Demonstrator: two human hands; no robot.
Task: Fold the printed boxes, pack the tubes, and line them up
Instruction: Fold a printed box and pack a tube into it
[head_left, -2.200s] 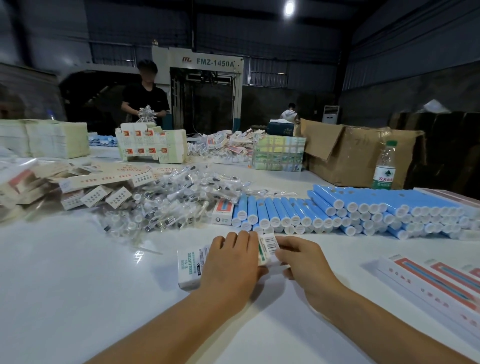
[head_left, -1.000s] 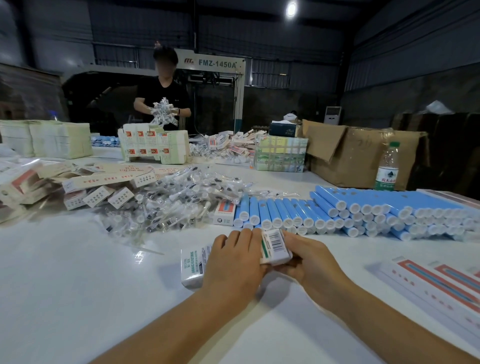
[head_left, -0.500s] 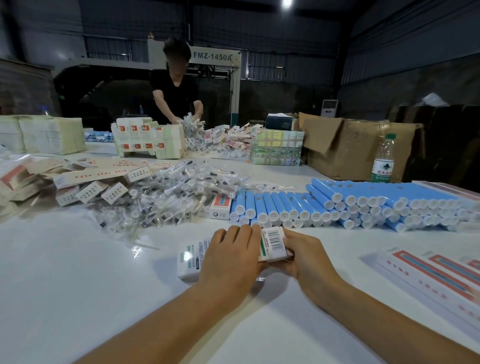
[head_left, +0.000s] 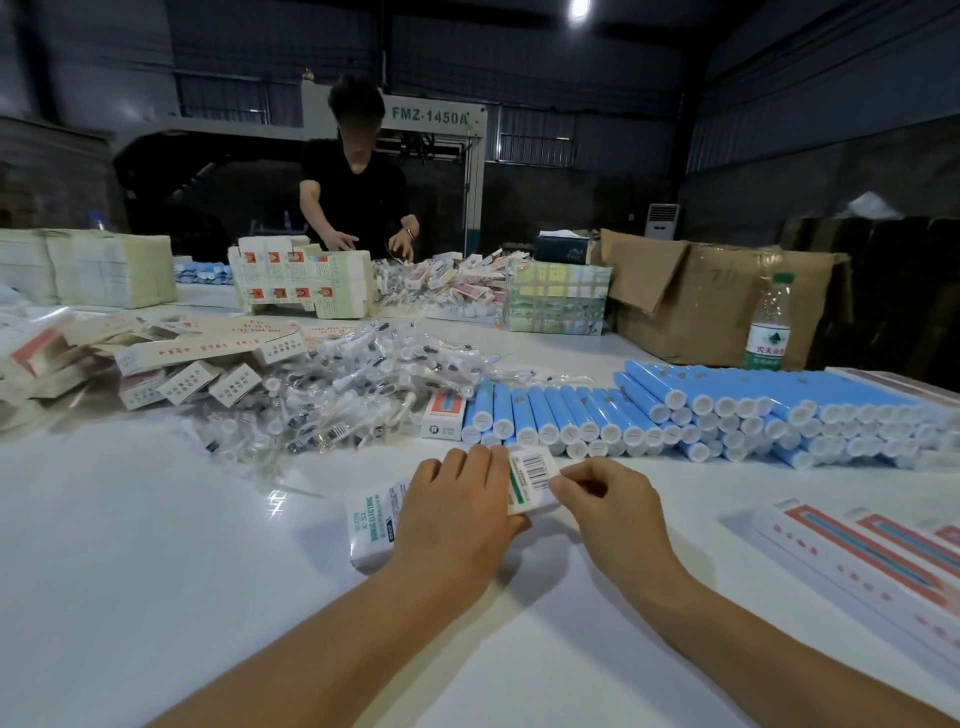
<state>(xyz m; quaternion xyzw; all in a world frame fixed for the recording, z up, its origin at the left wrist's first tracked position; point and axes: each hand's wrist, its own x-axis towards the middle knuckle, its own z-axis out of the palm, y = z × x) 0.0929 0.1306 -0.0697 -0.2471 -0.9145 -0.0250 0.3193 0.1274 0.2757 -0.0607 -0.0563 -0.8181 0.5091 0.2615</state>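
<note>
Left hand (head_left: 457, 525) lies palm-down over the middle of the printed box (head_left: 374, 525), fingers fairly straight, draped across its top, pressing it to the white table (head_left: 156, 571). Right hand (head_left: 608, 499) has its fingers curled, pinching the box's right end, the one with the barcode; I can't see the thumb. Box sits low center of frame, long axis running left-right, right end tipped slightly away toward upper right, left end with green lettering sticking out past my left hand. Blue tubes (head_left: 727, 405) lie stacked in a row just behind, center right, white caps facing me. Finished red-striped boxes (head_left: 857, 556) sit lower right. Heap of clear-wrapped brush heads (head_left: 337, 389) is center left.
</note>
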